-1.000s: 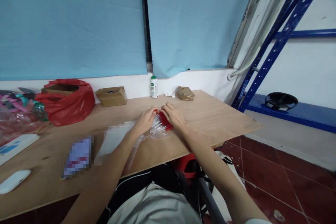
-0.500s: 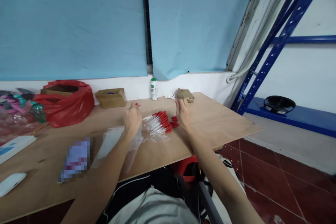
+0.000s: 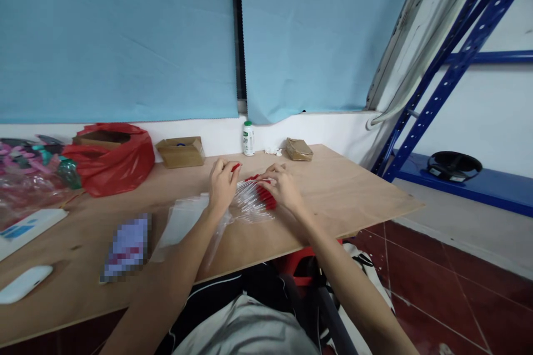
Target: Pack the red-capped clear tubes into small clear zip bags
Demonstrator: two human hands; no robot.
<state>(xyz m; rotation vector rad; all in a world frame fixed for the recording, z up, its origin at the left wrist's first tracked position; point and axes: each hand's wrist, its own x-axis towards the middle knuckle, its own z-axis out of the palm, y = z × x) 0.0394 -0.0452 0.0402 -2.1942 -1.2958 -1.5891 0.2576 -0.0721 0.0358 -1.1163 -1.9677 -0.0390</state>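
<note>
My left hand (image 3: pixel 222 184) is closed in a pinch on a small red cap (image 3: pixel 236 167), held a little above the table. My right hand (image 3: pixel 281 186) is closed too, with a thin clear stick (image 3: pixel 265 179) between its fingertips, pointing left. Below and between the hands lies a pile of thin clear sticks (image 3: pixel 248 198) with red ends (image 3: pixel 266 198); my right hand partly covers those ends. Beside my left wrist, clear plastic bags (image 3: pixel 183 219) lie flat, partly hidden by the forearm.
Along the wall stand a red plastic bag (image 3: pixel 114 161), an opened cardboard box (image 3: pixel 181 154), a white bottle (image 3: pixel 249 140) with a green lid and a small brown package (image 3: pixel 298 150). A white mouse-shaped object (image 3: pixel 25 284) lies at left. A blue metal rack (image 3: pixel 462 64) stands right.
My right hand has moved left and slightly down, over the red ends of the pile and closer to my left hand. My left hand keeps the red cap. The view has shifted slightly.
</note>
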